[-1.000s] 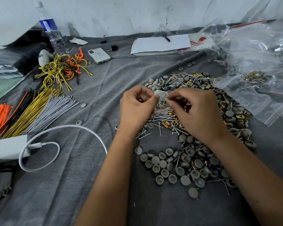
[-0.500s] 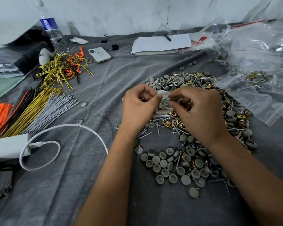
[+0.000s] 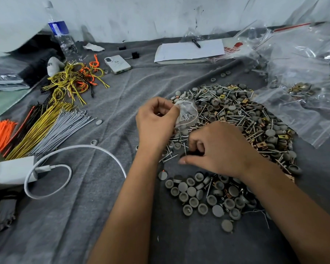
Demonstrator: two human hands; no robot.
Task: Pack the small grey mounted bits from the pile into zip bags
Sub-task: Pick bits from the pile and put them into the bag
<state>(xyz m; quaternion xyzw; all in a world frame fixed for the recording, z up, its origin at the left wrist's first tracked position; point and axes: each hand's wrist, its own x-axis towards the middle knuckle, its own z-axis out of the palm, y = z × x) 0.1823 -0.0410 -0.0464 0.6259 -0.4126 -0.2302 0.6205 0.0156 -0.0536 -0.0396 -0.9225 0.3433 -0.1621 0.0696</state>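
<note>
Head view: a moment ago both hands worked at the mouth of the small zip bag [image 3: 186, 113]; now the right hand [image 3: 215, 149] has dropped off it into the near side of the pile [image 3: 242, 128], fingers curled as if pinching up a piece, though what it holds is hidden. The left hand [image 3: 156, 121] alone pinches the bag, just left of the pile. So filling likely continues. The bag is clear, crumpled, with several pins inside. The pile mixes grey round caps, metal pins and brass clips on the grey cloth.
</note>
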